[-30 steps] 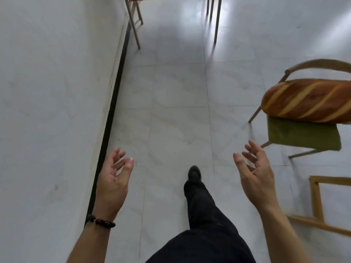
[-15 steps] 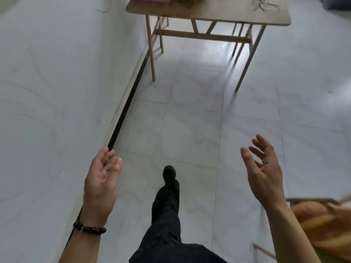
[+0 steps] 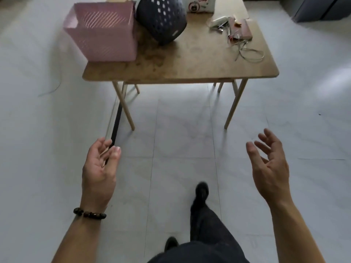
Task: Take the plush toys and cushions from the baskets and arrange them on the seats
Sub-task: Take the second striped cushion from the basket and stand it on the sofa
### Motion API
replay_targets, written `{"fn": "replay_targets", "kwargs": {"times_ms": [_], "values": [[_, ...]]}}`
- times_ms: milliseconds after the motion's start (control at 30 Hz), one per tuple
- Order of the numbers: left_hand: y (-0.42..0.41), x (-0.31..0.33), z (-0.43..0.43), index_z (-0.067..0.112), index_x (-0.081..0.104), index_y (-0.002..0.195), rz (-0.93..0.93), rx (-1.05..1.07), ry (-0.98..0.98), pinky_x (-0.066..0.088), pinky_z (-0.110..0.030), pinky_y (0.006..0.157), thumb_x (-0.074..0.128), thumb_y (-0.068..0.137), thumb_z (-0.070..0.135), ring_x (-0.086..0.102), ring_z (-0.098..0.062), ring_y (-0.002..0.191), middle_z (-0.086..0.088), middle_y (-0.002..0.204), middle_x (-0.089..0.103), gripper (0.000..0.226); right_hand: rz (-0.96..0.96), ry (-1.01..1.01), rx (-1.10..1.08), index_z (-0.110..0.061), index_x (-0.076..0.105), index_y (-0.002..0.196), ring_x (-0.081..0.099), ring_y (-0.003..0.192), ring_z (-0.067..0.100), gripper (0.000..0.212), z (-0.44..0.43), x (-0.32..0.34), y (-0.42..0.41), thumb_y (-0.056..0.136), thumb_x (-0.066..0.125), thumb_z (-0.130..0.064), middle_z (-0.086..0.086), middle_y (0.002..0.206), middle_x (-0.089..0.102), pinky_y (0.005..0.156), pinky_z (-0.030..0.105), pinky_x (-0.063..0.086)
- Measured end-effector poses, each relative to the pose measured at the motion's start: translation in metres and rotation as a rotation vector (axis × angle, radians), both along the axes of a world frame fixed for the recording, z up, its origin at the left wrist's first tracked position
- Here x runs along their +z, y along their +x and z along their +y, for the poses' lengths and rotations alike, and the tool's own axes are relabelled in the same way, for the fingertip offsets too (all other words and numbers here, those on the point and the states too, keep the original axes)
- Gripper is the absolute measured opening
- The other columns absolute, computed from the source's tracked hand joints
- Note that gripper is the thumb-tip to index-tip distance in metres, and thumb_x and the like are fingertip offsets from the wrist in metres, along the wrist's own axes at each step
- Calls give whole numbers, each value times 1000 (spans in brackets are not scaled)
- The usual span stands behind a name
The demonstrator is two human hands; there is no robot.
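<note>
A pink slatted basket [image 3: 106, 40] stands on the left of a wooden table [image 3: 190, 67] ahead of me. Beside it sits a dark round basket [image 3: 161, 19] with white perforations. A white printed cushion [image 3: 201, 4] shows behind the dark basket at the table's far edge. My left hand [image 3: 98, 168] and my right hand [image 3: 269, 166] are held out in front of me over the floor, palms turned inward, fingers apart, both holding nothing. What lies inside the baskets is hidden from here.
Small items and a loose cable [image 3: 237, 33] lie on the table's right side. A white wall [image 3: 38, 130] with a dark skirting strip [image 3: 115, 126] runs along my left. Pale tiled floor [image 3: 182, 141] lies between me and the table. My dark-trousered leg [image 3: 201, 211] steps forward.
I have walked towards the table, which now fills the top of the view with its baskets. The chair with the bread-shaped cushion has dropped out of sight. Both hands stay empty.
</note>
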State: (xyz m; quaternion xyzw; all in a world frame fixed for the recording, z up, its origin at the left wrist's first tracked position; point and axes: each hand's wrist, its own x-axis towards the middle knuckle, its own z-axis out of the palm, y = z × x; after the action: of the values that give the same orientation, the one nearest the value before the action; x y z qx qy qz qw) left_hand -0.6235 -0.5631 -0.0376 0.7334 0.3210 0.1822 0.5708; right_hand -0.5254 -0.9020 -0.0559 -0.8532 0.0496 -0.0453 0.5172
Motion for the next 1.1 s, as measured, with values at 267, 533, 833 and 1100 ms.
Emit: {"fn": "replay_targets", "kwargs": {"times_ms": [267,533,833,1100], "values": [[256,-30,11,13,44,148,55,18,-13,45,-51,112,61,99,13,60,-13,121,-5,143,55,51,85,44,26,-21,38,152,52,126,10,61,39,-48,266,98,63,-34,1,150,49,93,25,49],[433,22,70,19,44,149,-52,67,44,49,-29,104,60,100,19,59,-10,126,4,143,55,52,-2,78,214,-19,37,154,55,128,13,64,134,12,495,98,64,-33,3,149,50,93,22,49],[612,-33,181,21,44,149,65,-63,-26,48,-22,102,62,99,20,57,-10,128,1,146,54,52,68,40,212,-25,36,154,53,128,10,67,259,-26,640,96,65,-42,0,147,49,105,44,52],[826,-19,284,13,49,145,3,-182,76,50,-29,107,58,100,35,57,-15,127,-6,142,57,51,-104,-85,232,-23,38,154,50,132,13,70,383,20,811,94,60,-51,1,147,48,110,45,47]]}}
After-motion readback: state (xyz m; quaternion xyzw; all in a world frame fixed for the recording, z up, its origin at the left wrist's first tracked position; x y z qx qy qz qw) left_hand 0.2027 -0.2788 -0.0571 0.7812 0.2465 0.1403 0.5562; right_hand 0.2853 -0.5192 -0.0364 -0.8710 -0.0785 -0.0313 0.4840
